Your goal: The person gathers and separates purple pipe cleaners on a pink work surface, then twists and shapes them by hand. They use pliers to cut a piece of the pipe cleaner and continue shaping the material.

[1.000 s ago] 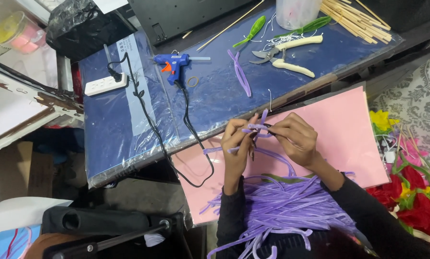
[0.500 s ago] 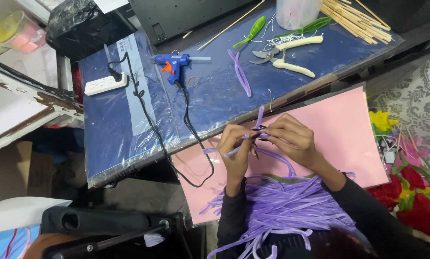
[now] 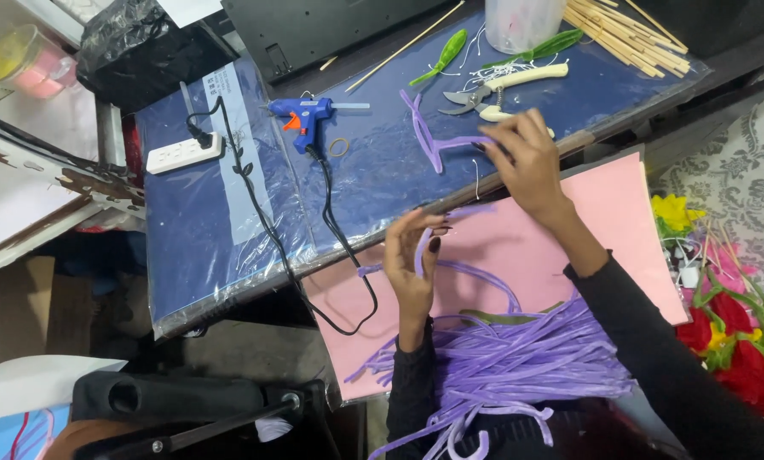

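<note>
Your left hand (image 3: 412, 260) pinches a bent purple strip (image 3: 422, 247) in a closed grip, while your right hand's (image 3: 527, 162) fingers close on another purple strip (image 3: 433, 140) lying curved on the blue tabletop (image 3: 228, 230).

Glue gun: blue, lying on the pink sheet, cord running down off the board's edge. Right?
Not quite. The head view shows the blue glue gun lying on the dark blue board, not on the pink sheet. The rest holds: its black cord runs down off the board's edge.

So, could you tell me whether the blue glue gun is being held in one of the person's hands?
No, the blue glue gun lies untouched on the blue sheet, apart from both the left hand and the right hand.
</note>
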